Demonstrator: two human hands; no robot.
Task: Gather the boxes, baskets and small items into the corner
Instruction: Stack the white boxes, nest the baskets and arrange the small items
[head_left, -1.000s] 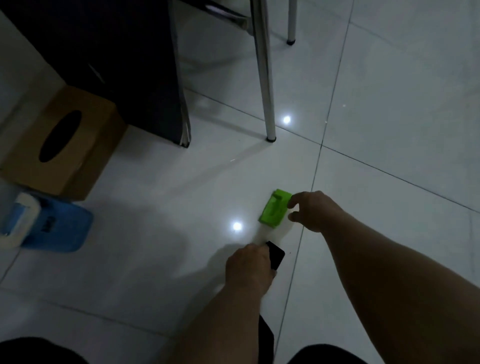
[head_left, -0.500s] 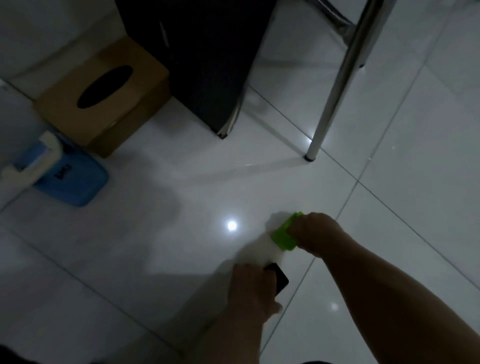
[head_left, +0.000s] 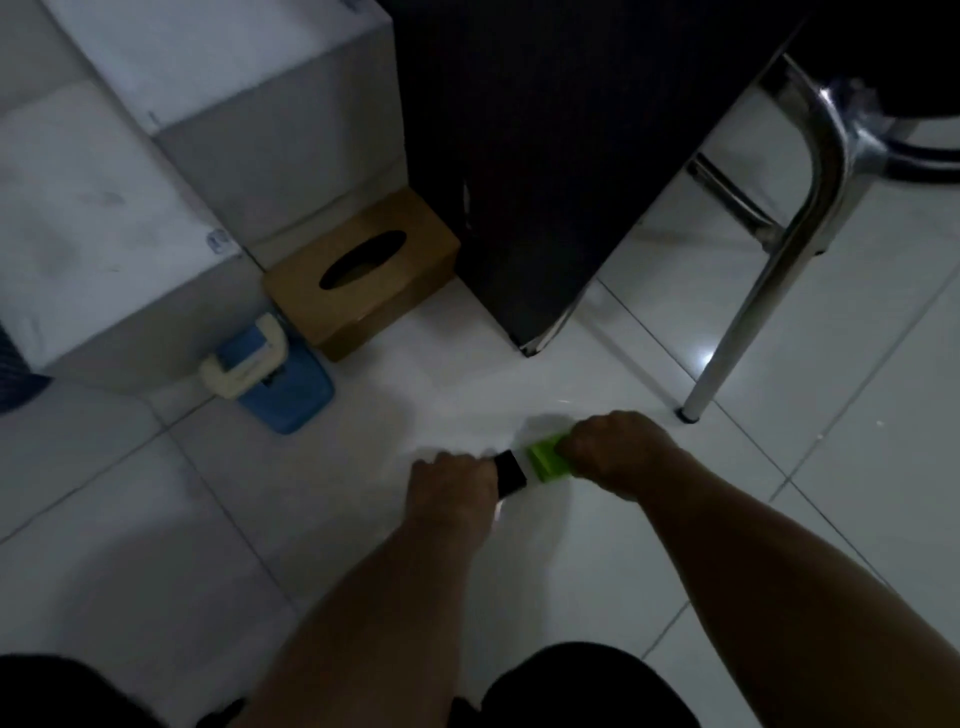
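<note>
Left hand (head_left: 449, 488) fingers curled round small black item (head_left: 510, 474); right hand (head_left: 615, 449) fingers clamped on green block (head_left: 546, 461), the two items side by side. Tissue box (head_left: 363, 270) and blue box (head_left: 280, 389) sit in the corner beside the dark cabinet (head_left: 545, 156). Chrome chair leg (head_left: 748, 322) stands near the right hand.

Count, approx: hands x2, i.e. left hand (head_left: 449, 486) + right hand (head_left: 613, 452); green item (head_left: 545, 461) x1; black item (head_left: 510, 473) x1; tissue box (head_left: 384, 312) x1; blue obj (head_left: 291, 397) x1; chair leg (head_left: 748, 322) x1 on floor.
</note>
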